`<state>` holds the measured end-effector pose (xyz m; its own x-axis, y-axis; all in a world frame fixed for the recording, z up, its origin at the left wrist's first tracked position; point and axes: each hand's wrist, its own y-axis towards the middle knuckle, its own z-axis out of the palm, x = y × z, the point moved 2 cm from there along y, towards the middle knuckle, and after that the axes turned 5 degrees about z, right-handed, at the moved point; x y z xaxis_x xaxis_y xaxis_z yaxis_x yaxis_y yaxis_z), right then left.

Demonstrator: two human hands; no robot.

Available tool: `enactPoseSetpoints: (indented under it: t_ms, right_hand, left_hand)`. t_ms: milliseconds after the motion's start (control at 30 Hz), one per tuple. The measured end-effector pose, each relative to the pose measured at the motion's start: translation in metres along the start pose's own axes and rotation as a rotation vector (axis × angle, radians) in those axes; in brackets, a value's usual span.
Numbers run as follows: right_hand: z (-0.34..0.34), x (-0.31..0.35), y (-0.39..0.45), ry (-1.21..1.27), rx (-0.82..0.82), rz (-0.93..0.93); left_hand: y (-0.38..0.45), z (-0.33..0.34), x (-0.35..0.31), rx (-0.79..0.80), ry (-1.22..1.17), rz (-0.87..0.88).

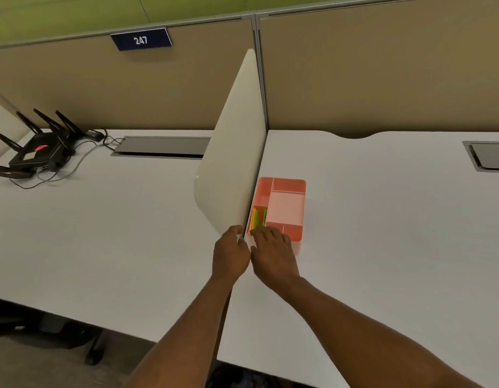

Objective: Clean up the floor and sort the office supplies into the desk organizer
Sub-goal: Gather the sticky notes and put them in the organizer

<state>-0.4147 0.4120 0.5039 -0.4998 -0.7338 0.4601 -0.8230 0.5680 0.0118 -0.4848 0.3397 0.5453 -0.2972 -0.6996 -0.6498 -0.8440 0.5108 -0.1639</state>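
A pink desk organizer [287, 204] with several compartments sits on the white desk, right beside the white divider panel [234, 152]. Its near-left compartment holds bright green, yellow and orange sticky notes [258, 218]. My right hand [273, 252] lies palm down over the organizer's near-left corner, fingers reaching toward the notes. My left hand [230, 252] rests against the divider's near edge, fingers curled on it. Whether either hand holds anything small is hidden.
The white desk [382, 233] runs on both sides of the divider. A black router with antennas and cables [38, 152] stands at far left. Cable hatches [161, 147] [489, 156] are set into the desk. A chair base [94, 348] shows below the desk edge.
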Motion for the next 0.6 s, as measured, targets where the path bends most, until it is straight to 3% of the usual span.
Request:
enactPoseSetpoints:
  t_ms: [200, 600]
  right_hand:
    - [-0.005, 0.016, -0.076, 0.035, 0.040, 0.072]
    - [-0.018, 0.079, -0.301, -0.097, -0.093, 0.150]
  left_hand:
    - [-0.077, -0.023, 0.028, 0.009, -0.007, 0.116]
    - [-0.288, -0.054, 0.116, 0.091, 0.050, 0.386]
